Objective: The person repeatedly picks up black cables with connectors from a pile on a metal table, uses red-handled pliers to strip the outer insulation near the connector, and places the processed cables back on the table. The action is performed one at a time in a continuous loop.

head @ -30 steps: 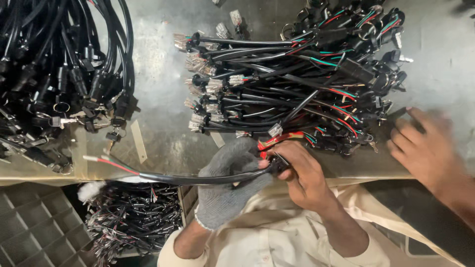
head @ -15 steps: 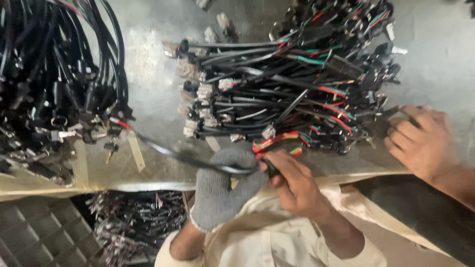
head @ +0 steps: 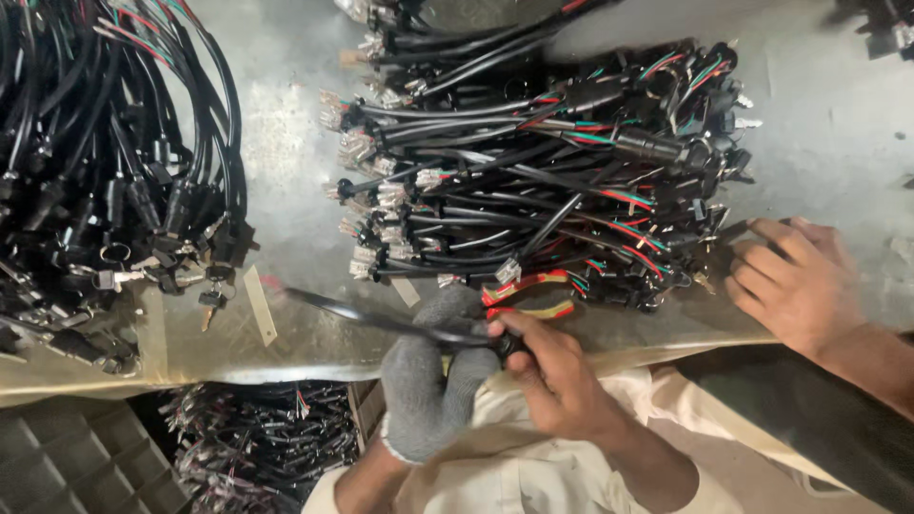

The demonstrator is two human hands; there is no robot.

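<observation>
1 harness (head: 381, 319) sits pinched between the gloved left hand (head: 433, 381) and bare right hand (head: 552, 371) at the tabletop (head: 286, 124) edge. Big pile (head: 543, 171) looks undone, left pile (head: 95, 171) probably finished.

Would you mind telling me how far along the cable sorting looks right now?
Done, apparently: a large pile of black cables lies on the left of the table. In hand: one cable, held by the gloved left hand and bare right hand. Left: a tangled heap in the middle; another person's hand rests at its edge.
</observation>
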